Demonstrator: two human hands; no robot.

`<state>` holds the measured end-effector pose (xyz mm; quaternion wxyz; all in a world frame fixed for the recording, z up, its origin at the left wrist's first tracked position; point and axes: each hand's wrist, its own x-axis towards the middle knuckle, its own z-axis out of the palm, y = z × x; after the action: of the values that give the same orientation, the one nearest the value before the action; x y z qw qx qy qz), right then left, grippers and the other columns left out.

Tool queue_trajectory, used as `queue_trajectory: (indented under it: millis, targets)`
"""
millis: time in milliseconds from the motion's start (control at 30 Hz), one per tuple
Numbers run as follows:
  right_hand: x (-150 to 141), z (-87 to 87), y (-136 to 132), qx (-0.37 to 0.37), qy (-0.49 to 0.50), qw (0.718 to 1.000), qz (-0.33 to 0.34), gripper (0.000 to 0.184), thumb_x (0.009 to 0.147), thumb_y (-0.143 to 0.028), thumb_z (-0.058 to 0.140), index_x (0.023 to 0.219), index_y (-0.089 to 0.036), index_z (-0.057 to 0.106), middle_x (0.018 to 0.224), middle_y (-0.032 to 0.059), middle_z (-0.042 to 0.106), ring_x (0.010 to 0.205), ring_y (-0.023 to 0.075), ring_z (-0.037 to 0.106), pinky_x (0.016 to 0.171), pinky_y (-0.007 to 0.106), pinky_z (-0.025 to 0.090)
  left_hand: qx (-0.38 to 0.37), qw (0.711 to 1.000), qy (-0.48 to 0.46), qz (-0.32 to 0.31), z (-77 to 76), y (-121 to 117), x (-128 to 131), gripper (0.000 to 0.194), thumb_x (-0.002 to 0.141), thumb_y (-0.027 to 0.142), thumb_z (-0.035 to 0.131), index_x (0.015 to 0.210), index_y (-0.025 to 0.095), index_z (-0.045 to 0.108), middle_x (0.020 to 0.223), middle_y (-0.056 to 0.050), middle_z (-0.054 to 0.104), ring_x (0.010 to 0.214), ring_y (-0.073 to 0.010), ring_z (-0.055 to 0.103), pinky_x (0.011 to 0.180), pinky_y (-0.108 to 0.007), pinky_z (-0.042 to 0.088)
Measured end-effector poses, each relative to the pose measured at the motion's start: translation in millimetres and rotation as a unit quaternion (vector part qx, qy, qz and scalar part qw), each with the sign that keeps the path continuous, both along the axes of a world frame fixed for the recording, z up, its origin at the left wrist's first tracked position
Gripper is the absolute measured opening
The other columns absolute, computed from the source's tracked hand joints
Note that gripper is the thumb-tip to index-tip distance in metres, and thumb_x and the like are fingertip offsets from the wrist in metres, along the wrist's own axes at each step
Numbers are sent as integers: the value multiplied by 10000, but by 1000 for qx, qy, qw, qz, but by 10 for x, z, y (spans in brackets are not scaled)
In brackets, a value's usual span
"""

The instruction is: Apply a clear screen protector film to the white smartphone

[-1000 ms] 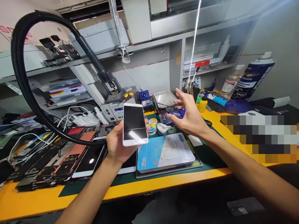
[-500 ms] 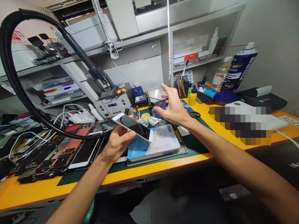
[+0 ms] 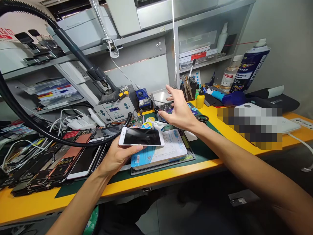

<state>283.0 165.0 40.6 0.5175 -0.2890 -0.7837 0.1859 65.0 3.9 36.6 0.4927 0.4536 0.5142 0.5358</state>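
My left hand is closed on a white smartphone with a dark screen, held level and sideways over the blue-and-white pad on the green mat. My right hand is stretched out further back with its fingers apart and nothing in them. It hovers near small parts and a metal tray at the back of the bench, close to the tweezers by the blue stand.
Several dismantled phones and boards lie at the left on the yellow bench. A soldering station with a black hose stands behind. Tool holder, yellow bottle and blue spray can stand at the right.
My left hand turned the phone from upright to flat and sideways, and lowered it. My right hand reached further back toward the tray. The view shifted right.
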Motion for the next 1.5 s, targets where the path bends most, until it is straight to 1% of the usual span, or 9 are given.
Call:
queue_trajectory:
  millis: [200, 367, 533, 833, 1067, 1167, 1333, 1400, 1500]
  targets:
    - [1, -16, 14, 14, -7, 1000, -1, 894, 788, -413, 744, 1561, -215, 342, 1469, 196, 462, 1151, 340, 592, 949, 592, 572, -88, 993, -66, -51, 67, -7, -100, 541, 773, 203, 862, 1283, 187, 682, 1261, -120, 766, 1077, -303, 766, 936, -412, 659]
    - [1, -20, 10, 21, -25, 999, 8, 930, 780, -406, 738, 1578, -203, 307, 1472, 196, 466, 1200, 361, 570, 967, 602, 565, -124, 989, -72, -31, 137, 13, -255, 340, 787, 347, 845, 1016, 118, 743, 981, -147, 798, 878, -351, 794, 728, -438, 699]
    - [0, -19, -4, 27, -39, 999, 24, 943, 788, -431, 747, 1585, -215, 293, 1483, 188, 456, 1177, 351, 577, 977, 588, 553, -188, 980, 53, -44, 229, 24, -420, 533, 908, 609, 643, 1156, 137, 661, 718, -65, 686, 456, -203, 627, 351, -318, 542]
    - [-28, -11, -103, 65, -47, 996, 35, 950, 767, -285, 723, 1600, -230, 270, 1445, 187, 458, 1160, 348, 578, 1058, 629, 507, -146, 963, 223, -41, 146, 52, -350, 816, 925, 785, 443, 1488, 195, 419, 548, 53, 537, 389, -150, 495, 343, -202, 395]
    - [-38, 28, -192, 100, -59, 991, 63, 966, 771, -212, 701, 1615, -196, 231, 1481, 215, 443, 1332, 387, 503, 1115, 623, 477, -107, 931, 344, -57, 127, 81, -308, 630, 979, 756, 311, 1183, 222, 575, 573, 31, 595, 440, -161, 544, 415, -227, 414]
    - [-29, 23, -205, 97, -67, 990, 75, 999, 774, -194, 689, 1636, -234, 185, 1506, 205, 428, 1313, 389, 529, 1097, 633, 488, -110, 906, 406, -45, 199, 108, -384, 563, 984, 710, 367, 1127, 226, 617, 593, 8, 644, 464, -180, 551, 438, -250, 383]
    - [-5, 15, -210, 101, -83, 987, 95, 1048, 788, -167, 674, 1660, -268, 100, 1568, 201, 378, 1373, 405, 503, 1095, 636, 490, 17, 827, 550, 114, 431, 116, -637, 350, 895, 542, 649, 1020, 220, 703, 569, 8, 626, 531, -202, 566, 518, -279, 361]
    - [4, 27, -227, 102, -98, 984, 110, 1063, 790, -156, 674, 1666, -266, 81, 1576, 200, 377, 1387, 406, 494, 1115, 634, 474, 113, 815, 539, 179, 547, 93, -679, 370, 865, 496, 706, 1119, 228, 702, 762, -14, 701, 612, -198, 621, 593, -283, 444]
    - [10, 50, -268, 101, -118, 979, 133, 1054, 802, -142, 662, 1670, -252, 74, 1546, 208, 404, 1357, 398, 516, 1118, 641, 462, 246, 783, 552, 148, 702, 78, -657, 508, 835, 464, 749, 1273, 219, 670, 1146, -79, 721, 988, -276, 697, 935, -367, 540]
